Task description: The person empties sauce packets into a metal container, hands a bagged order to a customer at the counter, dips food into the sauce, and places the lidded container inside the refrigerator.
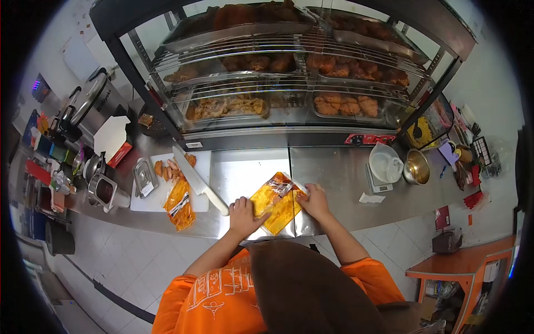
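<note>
A yellow and orange printed food wrapper (276,207) lies on the steel counter in front of me, turned like a diamond. My left hand (243,217) is at its left edge, fingers bent and thumb across the wrapper. At the right corner, my right hand (316,201) has its fingers closed on the edge. Whether food is inside the wrapper cannot be seen. Left of my left hand, a large knife (192,173) with a white handle lies across the edge of a white cutting board (201,203). Pieces of fried chicken (173,170) and another yellow wrapper (179,205) rest on the board.
A glass-fronted warmer (239,136) with trays of fried chicken stands behind the counter. To the left are a lidded metal container (146,177), a steel pot (104,190) and a white box (113,136). On the right sit a scale (380,182), plastic tub (385,161) and metal bowl (416,167).
</note>
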Available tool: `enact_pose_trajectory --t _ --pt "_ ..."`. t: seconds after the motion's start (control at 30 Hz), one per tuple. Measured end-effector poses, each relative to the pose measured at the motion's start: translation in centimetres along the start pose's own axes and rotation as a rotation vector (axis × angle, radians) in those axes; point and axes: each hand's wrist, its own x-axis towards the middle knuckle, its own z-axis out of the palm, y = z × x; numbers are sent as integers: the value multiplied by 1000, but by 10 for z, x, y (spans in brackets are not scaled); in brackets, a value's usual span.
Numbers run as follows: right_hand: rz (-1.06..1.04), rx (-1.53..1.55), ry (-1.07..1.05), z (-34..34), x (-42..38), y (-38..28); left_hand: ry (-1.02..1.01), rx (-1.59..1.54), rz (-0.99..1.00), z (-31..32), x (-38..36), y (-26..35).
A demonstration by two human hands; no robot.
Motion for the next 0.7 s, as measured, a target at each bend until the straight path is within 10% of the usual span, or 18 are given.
enact_pose_trajectory --t 0.4,0.6,0.7 --pt "215 222 -402 1 8 2 -336 9 -148 12 51 1" --pt "677 753 -530 0 10 -8 -302 -6 -147 16 43 3" --pt "436 478 -551 -10 13 -10 -308 -194 -135 18 43 -5"
